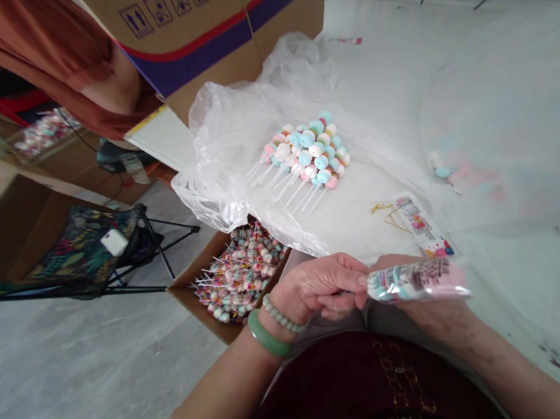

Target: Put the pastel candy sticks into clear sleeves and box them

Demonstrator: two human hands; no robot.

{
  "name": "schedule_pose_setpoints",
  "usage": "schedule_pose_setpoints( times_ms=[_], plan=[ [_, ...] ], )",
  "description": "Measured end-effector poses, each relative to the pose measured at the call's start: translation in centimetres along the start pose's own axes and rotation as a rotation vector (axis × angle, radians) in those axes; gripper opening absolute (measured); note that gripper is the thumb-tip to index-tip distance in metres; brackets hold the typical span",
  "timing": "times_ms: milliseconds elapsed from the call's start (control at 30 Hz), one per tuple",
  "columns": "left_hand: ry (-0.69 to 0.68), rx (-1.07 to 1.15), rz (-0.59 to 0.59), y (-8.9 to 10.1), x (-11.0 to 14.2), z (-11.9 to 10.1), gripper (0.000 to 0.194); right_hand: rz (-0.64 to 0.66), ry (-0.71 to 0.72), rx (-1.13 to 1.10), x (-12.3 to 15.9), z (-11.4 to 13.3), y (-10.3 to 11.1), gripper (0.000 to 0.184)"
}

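My left hand [321,290], with a green bangle and a bead bracelet at the wrist, pinches the stick end of a wrapped lollipop packet [417,280]. My right hand [434,316] lies under the packet and holds it from below, its fingers mostly hidden. The packet is clear with a printed label and pastel candy inside. Beyond my hands, a pile of unwrapped pastel lollipops [310,151] with white sticks lies on a clear plastic sheet [225,142]. An empty printed wrapper [420,225] and gold twist ties [385,212] lie just past the packet.
A low cardboard box [239,274] full of wrapped lollipops stands on the floor to the left. A large cardboard carton [205,24] rises at the back. Another person in orange [69,65] sits at upper left. A folding stool [89,249] carries a white phone.
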State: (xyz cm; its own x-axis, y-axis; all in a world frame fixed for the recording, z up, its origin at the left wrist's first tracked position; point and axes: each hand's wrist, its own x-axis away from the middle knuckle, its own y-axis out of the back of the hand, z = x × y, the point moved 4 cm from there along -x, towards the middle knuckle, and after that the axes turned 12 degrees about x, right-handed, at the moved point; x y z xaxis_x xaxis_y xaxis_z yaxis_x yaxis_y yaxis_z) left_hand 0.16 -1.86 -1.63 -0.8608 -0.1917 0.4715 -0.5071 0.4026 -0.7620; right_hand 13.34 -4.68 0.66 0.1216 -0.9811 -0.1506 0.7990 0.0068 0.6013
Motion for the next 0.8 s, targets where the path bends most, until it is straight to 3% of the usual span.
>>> schedule_pose_setpoints(
  times_ms=[133, 233, 300, 367, 400, 467, 533, 567, 600, 667, 733, 800],
  plan=[
    [0.029, -0.388, -0.080, 0.1, 2.5, -2.1, 0.019, 0.184, 0.419, 0.221, 1.0, 2.6, -0.3, 0.019],
    [-0.278, -0.849, -0.237, -1.5, 4.2, -3.8, 0.014, 0.254, 0.583, 0.395, 0.7, 3.5, -0.2, 0.019],
    [-0.656, -1.097, -0.528, -3.3, 5.5, -4.2, 0.015, 0.155, 0.459, 0.384, -0.7, 3.6, 0.2, 0.020],
    [-0.908, -1.242, -0.786, -5.1, 6.2, -3.4, 0.018, -0.009, 0.153, 0.170, -2.5, 3.0, 0.7, 0.021],
    [-0.962, -1.304, -0.867, -5.7, 6.1, -2.9, 0.021, -0.047, 0.020, 0.041, -3.1, 2.8, 0.6, 0.024],
    [-1.051, -1.350, -0.923, -6.2, 5.3, -2.0, 0.017, 0.006, -0.141, -0.203, -3.8, 2.9, -0.3, 0.028],
    [-1.089, -1.088, -1.066, -4.5, 5.0, -1.7, 0.015, 0.065, -0.173, -0.298, -3.5, 3.1, -1.1, 0.031],
    [-1.051, -0.856, -1.062, -3.1, 4.7, -1.5, 0.020, 0.057, -0.184, -0.302, -3.1, 3.0, -1.2, 0.031],
    [-0.973, -0.599, -0.978, -1.6, 4.2, -1.1, 0.028, 0.024, -0.181, -0.272, -2.7, 2.8, -1.2, 0.029],
    [-0.748, -0.228, -0.691, 0.4, 2.9, 0.0, 0.050, -0.063, -0.149, -0.166, -1.8, 1.9, -0.8, 0.015],
    [-0.526, -0.078, -0.409, 1.0, 2.2, 1.2, 0.066, -0.097, -0.107, -0.096, -1.3, 1.0, -0.8, 0.006],
    [-0.385, -0.070, -0.261, 1.2, 2.4, 1.8, 0.067, -0.072, -0.118, -0.024, -1.2, 0.3, -1.2, 0.009]
  ],
)
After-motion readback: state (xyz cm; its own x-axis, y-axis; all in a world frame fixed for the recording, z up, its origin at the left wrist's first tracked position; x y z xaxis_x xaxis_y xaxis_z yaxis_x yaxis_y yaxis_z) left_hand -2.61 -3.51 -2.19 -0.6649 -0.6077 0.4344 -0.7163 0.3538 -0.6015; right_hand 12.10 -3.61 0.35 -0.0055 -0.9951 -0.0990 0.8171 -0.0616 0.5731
